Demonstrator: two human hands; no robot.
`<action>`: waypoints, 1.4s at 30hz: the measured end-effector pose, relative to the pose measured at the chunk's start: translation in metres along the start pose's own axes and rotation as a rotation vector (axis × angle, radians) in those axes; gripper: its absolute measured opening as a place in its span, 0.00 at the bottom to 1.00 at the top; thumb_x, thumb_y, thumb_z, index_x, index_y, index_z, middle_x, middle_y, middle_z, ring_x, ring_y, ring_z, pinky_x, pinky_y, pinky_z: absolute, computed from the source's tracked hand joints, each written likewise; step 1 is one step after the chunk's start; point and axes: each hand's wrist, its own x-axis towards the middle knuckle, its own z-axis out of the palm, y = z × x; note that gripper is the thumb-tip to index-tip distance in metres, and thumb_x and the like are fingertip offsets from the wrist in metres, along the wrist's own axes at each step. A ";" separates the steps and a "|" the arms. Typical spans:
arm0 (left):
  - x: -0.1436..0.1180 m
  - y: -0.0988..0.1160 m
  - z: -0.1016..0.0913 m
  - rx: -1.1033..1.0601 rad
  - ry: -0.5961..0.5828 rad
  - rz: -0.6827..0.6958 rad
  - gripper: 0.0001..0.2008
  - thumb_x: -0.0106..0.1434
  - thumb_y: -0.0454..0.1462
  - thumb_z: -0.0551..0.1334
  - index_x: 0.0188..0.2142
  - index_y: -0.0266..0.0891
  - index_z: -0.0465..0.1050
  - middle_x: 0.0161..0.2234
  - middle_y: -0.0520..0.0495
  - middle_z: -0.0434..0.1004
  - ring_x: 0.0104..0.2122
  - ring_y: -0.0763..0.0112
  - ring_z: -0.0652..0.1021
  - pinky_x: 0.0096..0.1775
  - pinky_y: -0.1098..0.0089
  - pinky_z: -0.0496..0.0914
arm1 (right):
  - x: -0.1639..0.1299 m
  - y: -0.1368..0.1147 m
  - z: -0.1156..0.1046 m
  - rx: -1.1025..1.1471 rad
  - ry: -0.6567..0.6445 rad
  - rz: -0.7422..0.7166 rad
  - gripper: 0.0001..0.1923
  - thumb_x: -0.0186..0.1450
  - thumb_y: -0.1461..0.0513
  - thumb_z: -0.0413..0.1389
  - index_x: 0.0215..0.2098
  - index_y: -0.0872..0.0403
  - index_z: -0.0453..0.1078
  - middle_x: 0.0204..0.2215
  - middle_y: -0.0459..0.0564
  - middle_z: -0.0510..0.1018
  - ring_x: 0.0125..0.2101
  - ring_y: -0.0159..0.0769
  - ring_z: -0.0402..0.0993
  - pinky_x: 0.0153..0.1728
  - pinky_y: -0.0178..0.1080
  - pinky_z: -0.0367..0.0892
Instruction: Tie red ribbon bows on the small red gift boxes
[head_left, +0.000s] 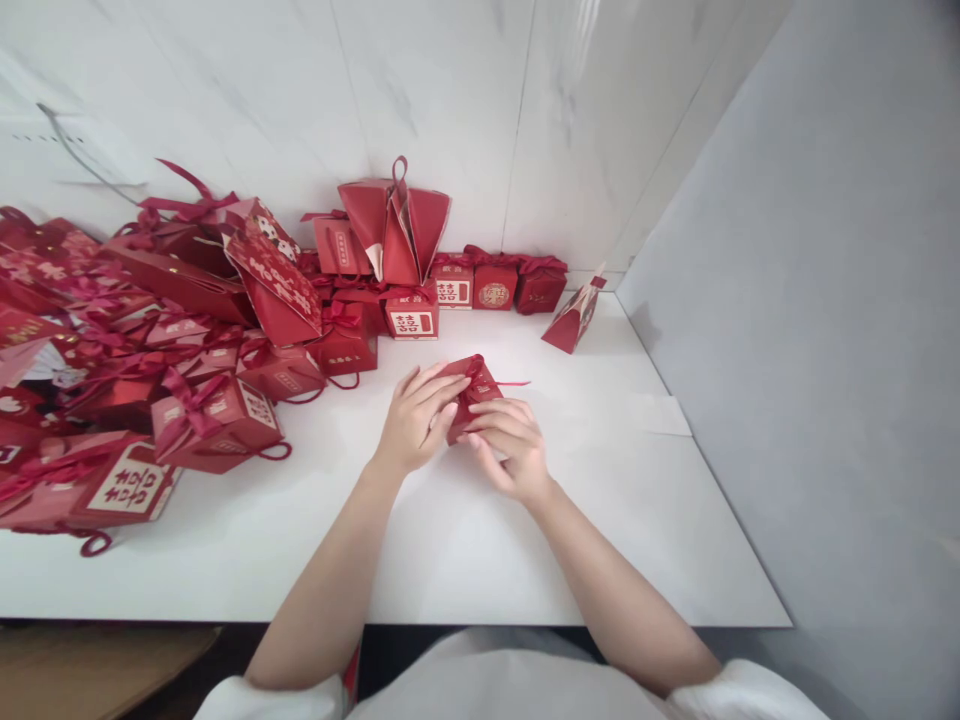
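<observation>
Two hands meet over one small red gift box (472, 392) near the middle of the white bench (450, 540). The left hand (415, 420) lies over the box's near left side with fingers curled against it, and the right hand (508, 448) closes on its lower right edge — both grips are narrow and holding the box between them. A thin red ribbon (511, 383) trails out from the box top to the right, lying loose on the bench.

Judging by the scene, much of the work looks done: a large heap of finished red boxes (135, 360) with tied ribbons fills the left side, and a short row of boxes (495, 285) stands against the back wall. A folded red carton (573, 316) leans alone near the right corner. The box in hand appears unfinished — its ribbon seems not yet tied.
</observation>
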 end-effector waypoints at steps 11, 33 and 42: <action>0.000 -0.006 0.002 -0.021 0.002 0.083 0.16 0.67 0.39 0.58 0.52 0.47 0.75 0.51 0.48 0.78 0.57 0.59 0.71 0.57 0.55 0.67 | 0.001 0.027 -0.013 0.025 0.208 0.319 0.24 0.70 0.61 0.51 0.16 0.48 0.70 0.18 0.43 0.76 0.32 0.38 0.78 0.48 0.50 0.71; -0.001 -0.006 -0.003 -0.041 0.013 0.078 0.20 0.64 0.40 0.61 0.56 0.47 0.71 0.54 0.44 0.74 0.54 0.58 0.73 0.56 0.55 0.68 | 0.003 0.045 -0.023 0.405 0.146 0.723 0.08 0.60 0.57 0.62 0.36 0.52 0.76 0.35 0.50 0.81 0.37 0.38 0.78 0.44 0.44 0.72; 0.000 -0.011 0.001 -0.058 0.036 0.112 0.17 0.63 0.37 0.62 0.52 0.45 0.74 0.52 0.44 0.75 0.53 0.60 0.74 0.55 0.56 0.69 | 0.008 0.024 -0.037 0.553 -0.049 0.754 0.10 0.52 0.57 0.70 0.28 0.52 0.77 0.26 0.47 0.81 0.27 0.34 0.75 0.32 0.38 0.71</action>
